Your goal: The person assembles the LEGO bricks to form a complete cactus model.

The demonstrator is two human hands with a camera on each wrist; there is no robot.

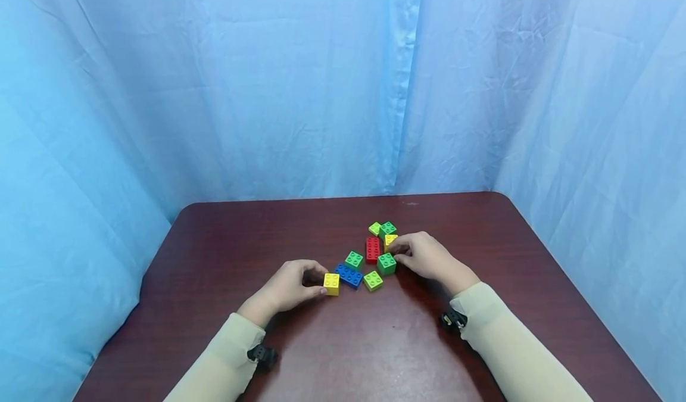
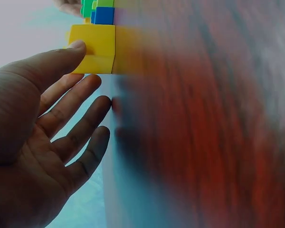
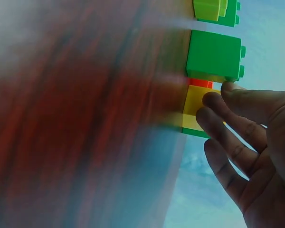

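Note:
My left hand (image 1: 289,286) pinches a yellow toy brick (image 1: 331,284) at its left side. In the left wrist view its thumb lies against the face of that yellow brick (image 2: 97,45), and the other fingers are spread below. On the right side of the group, my right hand (image 1: 429,259) has its thumb tip right at a corner of a tall green brick (image 3: 213,56). Its bent fingers overlap a second yellow brick (image 3: 194,100) behind, with gaps between them. In the head view the green brick (image 1: 386,264) stands just left of the right thumb.
Between the hands sit a blue brick (image 1: 349,276), a red brick (image 1: 372,250), a smaller green brick (image 1: 354,260) and a lime brick (image 1: 373,281). Farther back are another lime brick (image 1: 374,228) and green brick (image 1: 387,229). Blue curtains (image 1: 300,92) surround the dark wooden table (image 1: 241,229).

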